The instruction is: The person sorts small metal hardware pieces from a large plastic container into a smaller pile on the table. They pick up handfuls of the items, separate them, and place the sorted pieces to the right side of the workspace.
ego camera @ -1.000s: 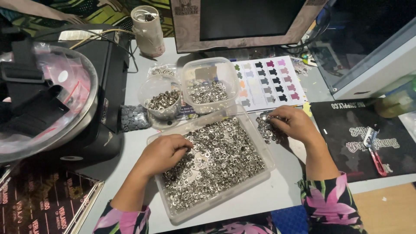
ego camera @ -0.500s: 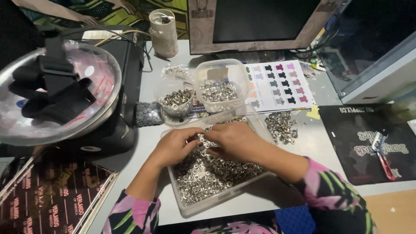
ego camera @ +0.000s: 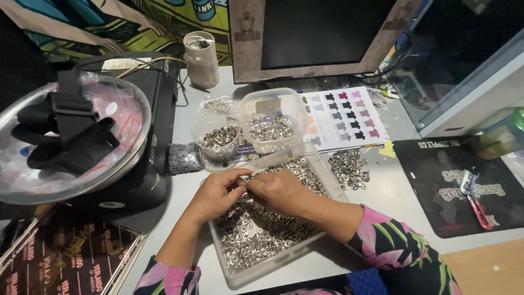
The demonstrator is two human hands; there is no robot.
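Note:
A clear rectangular tray [ego camera: 273,261] full of small silver metal snap parts lies on the table in front of me. My left hand [ego camera: 215,192] and my right hand [ego camera: 275,191] meet over the tray's upper left part, fingertips pinched together on a small silver piece [ego camera: 244,181] between them. How the piece is held is partly hidden by the fingers. A loose heap of the same silver pieces [ego camera: 349,168] lies on the table to the right of the tray.
Behind the tray stand a round clear tub [ego camera: 216,137] and a square clear tub [ego camera: 273,123], both with silver pieces. A colour chart sheet [ego camera: 344,117], a monitor [ego camera: 322,33], a black mat with red snips [ego camera: 475,199] and a round machine dish [ego camera: 71,139] surround them.
My right hand has come from the loose heap at the right over to the tray and met my left hand. The camera view has shifted a little.

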